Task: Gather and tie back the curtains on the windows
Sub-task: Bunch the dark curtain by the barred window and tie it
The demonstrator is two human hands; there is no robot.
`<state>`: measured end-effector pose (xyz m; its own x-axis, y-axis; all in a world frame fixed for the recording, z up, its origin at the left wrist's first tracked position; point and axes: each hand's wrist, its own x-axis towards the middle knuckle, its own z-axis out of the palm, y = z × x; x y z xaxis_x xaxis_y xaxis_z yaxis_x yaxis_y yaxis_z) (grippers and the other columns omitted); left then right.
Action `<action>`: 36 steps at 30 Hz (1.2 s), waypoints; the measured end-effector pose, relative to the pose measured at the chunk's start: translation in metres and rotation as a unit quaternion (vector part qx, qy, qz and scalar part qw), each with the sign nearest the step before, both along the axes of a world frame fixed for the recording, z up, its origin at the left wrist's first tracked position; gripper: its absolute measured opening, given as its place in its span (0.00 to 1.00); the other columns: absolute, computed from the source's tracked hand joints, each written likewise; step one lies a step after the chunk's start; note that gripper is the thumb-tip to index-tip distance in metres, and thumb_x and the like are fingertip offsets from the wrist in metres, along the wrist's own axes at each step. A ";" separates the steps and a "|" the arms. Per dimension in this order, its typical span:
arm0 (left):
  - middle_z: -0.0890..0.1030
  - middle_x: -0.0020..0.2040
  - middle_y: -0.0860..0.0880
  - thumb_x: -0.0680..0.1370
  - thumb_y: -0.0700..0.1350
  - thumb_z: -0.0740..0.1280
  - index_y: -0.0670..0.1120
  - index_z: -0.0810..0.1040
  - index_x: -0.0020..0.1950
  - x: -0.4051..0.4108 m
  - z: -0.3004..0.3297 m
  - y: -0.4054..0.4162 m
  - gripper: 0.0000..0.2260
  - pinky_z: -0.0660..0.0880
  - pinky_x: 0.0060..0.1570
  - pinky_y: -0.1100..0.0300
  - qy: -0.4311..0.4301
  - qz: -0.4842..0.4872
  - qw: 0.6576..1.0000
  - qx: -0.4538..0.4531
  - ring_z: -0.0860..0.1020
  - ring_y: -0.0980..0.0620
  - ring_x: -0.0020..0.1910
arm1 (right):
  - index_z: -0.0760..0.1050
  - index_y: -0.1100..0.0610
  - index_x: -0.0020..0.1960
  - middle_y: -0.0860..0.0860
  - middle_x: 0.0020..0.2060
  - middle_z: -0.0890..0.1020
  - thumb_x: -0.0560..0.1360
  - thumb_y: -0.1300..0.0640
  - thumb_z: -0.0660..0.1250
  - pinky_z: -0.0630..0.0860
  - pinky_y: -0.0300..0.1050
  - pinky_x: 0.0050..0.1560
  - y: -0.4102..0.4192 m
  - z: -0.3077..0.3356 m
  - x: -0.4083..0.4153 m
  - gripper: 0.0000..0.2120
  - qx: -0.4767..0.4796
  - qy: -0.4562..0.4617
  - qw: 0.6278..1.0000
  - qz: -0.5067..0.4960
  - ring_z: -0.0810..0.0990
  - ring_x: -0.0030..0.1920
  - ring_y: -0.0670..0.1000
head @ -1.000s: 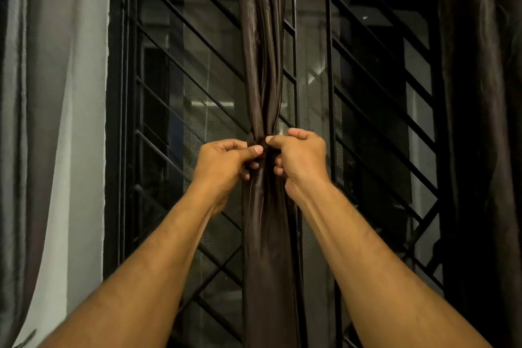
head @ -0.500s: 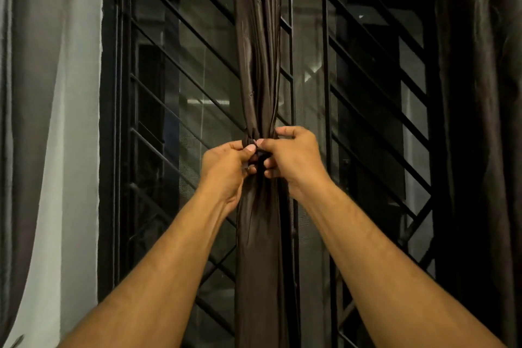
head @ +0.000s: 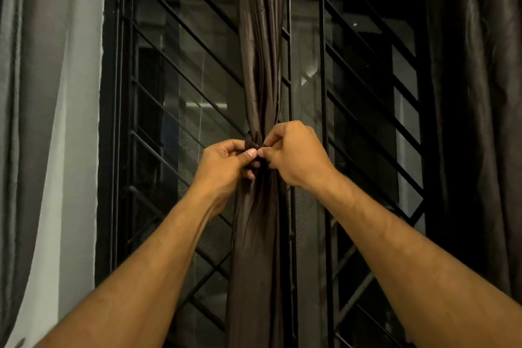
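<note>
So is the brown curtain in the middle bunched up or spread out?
Bunched. The brown curtain hangs as one narrow rope in front of the window grille, cinched where the left hand and right hand pinch it.

3 curtains are seen: 1 brown gathered curtain (head: 260, 65), 1 grey curtain (head: 34, 121), 1 dark curtain (head: 480, 93); 2 hands are counted.

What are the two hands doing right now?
Left hand: closed, pinching the tie around the brown curtain.
Right hand: closed, pinching the same tie.
</note>
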<state>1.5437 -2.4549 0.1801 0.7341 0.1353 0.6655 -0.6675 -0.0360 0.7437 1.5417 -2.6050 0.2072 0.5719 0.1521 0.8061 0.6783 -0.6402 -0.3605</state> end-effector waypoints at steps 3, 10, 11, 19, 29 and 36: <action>0.84 0.44 0.42 0.81 0.32 0.66 0.36 0.82 0.56 -0.005 0.003 0.007 0.07 0.78 0.32 0.64 0.014 -0.025 0.998 0.051 0.81 0.52 0.38 | 0.81 0.53 0.47 0.48 0.38 0.84 0.78 0.57 0.72 0.82 0.50 0.48 -0.001 0.005 -0.002 0.01 0.004 -0.016 1.000 -0.009 0.84 0.43 0.49; 0.86 0.37 0.43 0.80 0.32 0.68 0.39 0.81 0.49 -0.010 0.013 0.032 0.03 0.79 0.27 0.63 0.033 0.004 0.997 0.064 0.84 0.52 0.31 | 0.81 0.54 0.44 0.47 0.34 0.81 0.78 0.60 0.71 0.79 0.40 0.37 -0.017 0.007 -0.002 0.04 0.118 -0.039 0.992 -0.015 0.80 0.34 0.43; 0.87 0.37 0.43 0.80 0.33 0.69 0.39 0.81 0.49 -0.009 0.011 0.034 0.03 0.79 0.27 0.63 0.034 0.007 0.998 0.059 0.84 0.51 0.31 | 0.80 0.54 0.44 0.47 0.34 0.82 0.78 0.60 0.71 0.81 0.41 0.39 -0.018 0.007 -0.002 0.05 0.122 -0.044 0.991 -0.019 0.81 0.35 0.44; 0.85 0.33 0.44 0.80 0.33 0.68 0.38 0.80 0.48 0.003 -0.003 0.028 0.03 0.81 0.29 0.61 0.033 -0.024 0.996 -0.079 0.84 0.51 0.29 | 0.81 0.52 0.45 0.46 0.32 0.82 0.78 0.59 0.71 0.76 0.29 0.32 -0.014 -0.001 0.000 0.04 0.117 -0.072 0.990 -0.028 0.81 0.33 0.41; 0.84 0.32 0.45 0.77 0.53 0.74 0.43 0.76 0.39 -0.001 -0.058 -0.081 0.16 0.84 0.34 0.48 -0.148 0.089 0.969 -0.178 0.87 0.45 0.34 | 0.81 0.55 0.52 0.50 0.37 0.84 0.78 0.57 0.73 0.82 0.56 0.46 -0.070 -0.043 0.004 0.04 0.080 -0.060 0.994 0.031 0.83 0.38 0.49; 0.85 0.51 0.55 0.75 0.50 0.76 0.52 0.82 0.54 0.037 -0.047 -0.215 0.10 0.83 0.52 0.54 -0.158 -0.010 0.984 0.086 0.84 0.57 0.52 | 0.76 0.51 0.64 0.44 0.41 0.85 0.79 0.48 0.71 0.83 0.47 0.47 -0.216 -0.052 0.008 0.16 0.134 -0.114 0.981 -0.077 0.84 0.43 0.42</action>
